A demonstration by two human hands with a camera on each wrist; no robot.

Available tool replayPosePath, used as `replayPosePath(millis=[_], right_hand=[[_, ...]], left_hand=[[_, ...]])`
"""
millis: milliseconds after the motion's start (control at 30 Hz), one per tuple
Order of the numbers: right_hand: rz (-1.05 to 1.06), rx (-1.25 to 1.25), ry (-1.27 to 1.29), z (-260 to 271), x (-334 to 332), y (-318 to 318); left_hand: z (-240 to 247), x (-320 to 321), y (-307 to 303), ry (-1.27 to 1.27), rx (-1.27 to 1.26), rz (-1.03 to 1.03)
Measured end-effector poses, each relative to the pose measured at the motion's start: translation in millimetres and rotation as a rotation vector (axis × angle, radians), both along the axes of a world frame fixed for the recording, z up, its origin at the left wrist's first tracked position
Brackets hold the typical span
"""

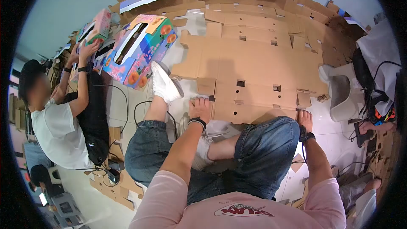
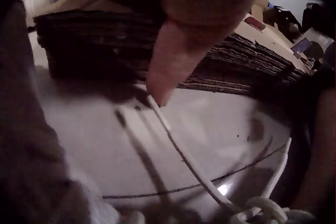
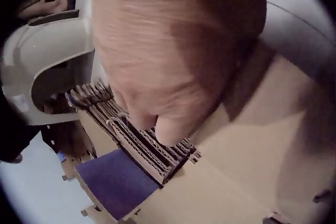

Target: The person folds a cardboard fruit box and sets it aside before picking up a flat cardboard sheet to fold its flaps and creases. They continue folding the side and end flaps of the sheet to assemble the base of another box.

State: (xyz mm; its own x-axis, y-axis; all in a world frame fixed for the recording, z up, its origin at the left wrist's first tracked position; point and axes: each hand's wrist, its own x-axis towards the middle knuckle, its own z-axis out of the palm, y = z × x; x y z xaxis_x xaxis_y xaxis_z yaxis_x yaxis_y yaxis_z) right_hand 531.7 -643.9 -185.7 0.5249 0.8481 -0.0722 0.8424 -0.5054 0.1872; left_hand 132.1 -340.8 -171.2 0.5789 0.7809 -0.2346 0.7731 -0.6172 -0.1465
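Note:
In front of the person lies a stack of flat brown cardboard sheets [image 1: 254, 59] with cut slots and holes. My left hand [image 1: 199, 109] holds its near left corner. In the left wrist view the thumb [image 2: 173, 58] points down along the layered front edge [image 2: 231, 66], while other fingers show at the far side. At the near right corner my right hand [image 1: 305, 121] grips the stack, its fingers [image 3: 173, 127] bent at the corrugated edges [image 3: 142, 150]. A blue-purple printed flap [image 3: 118, 182] shows beside those edges. The right thumb is hidden.
Printed fruit boxes [image 1: 142, 51] stand to the left, where another person [image 1: 59, 131] handles one. A white shoe [image 1: 163, 82] is beside the stack. On the right is a light plastic stool [image 1: 342, 97]; black cables [image 1: 123, 95] run over the floor.

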Motion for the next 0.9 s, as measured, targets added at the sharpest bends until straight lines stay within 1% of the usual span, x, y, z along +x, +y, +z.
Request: replayPosePath(millis=[167, 233, 367, 433, 533, 600, 633, 667, 733, 767, 833, 900], right_hand=[[0.013, 0.036, 0.027, -4, 4, -3], [0.072, 0.102, 0.048, -3, 6, 1], [0.105, -0.002, 0.093, 5, 11, 4], [0.146, 0.043, 0.090, 4, 15, 6], [0.125, 0.019, 0.068, 2, 19, 6], [0.175, 0.073, 0.046, -5, 26, 1], [0.151, 0.008, 0.082, 4, 24, 4], [0.140, 0.013, 0.075, 11, 17, 6], [0.148, 0.057, 0.056, 15, 13, 7], [0.116, 0.010, 0.077, 15, 13, 7], [0.121, 0.108, 0.019, 9, 10, 5], [0.125, 0.248, -0.050, 7, 4, 5]], left_hand=[[-7, -3, 9, -0.111, 0.002, -0.069], [1, -5, 10, -0.123, -0.037, -0.090], [14, 2, 14, -0.081, -0.077, -0.099], [26, 6, 13, -0.033, -0.122, -0.104], [21, 7, 11, -0.049, -0.113, -0.125], [15, 8, 10, -0.063, -0.106, -0.129], [18, 9, 10, -0.069, -0.098, -0.119], [23, 10, 10, -0.016, -0.154, -0.114], [20, 11, 10, -0.019, -0.154, -0.116], [19, 10, 10, -0.012, -0.147, -0.094], [18, 10, 10, 0.005, -0.162, -0.107], [9, 7, 9, -0.031, -0.116, -0.098]])
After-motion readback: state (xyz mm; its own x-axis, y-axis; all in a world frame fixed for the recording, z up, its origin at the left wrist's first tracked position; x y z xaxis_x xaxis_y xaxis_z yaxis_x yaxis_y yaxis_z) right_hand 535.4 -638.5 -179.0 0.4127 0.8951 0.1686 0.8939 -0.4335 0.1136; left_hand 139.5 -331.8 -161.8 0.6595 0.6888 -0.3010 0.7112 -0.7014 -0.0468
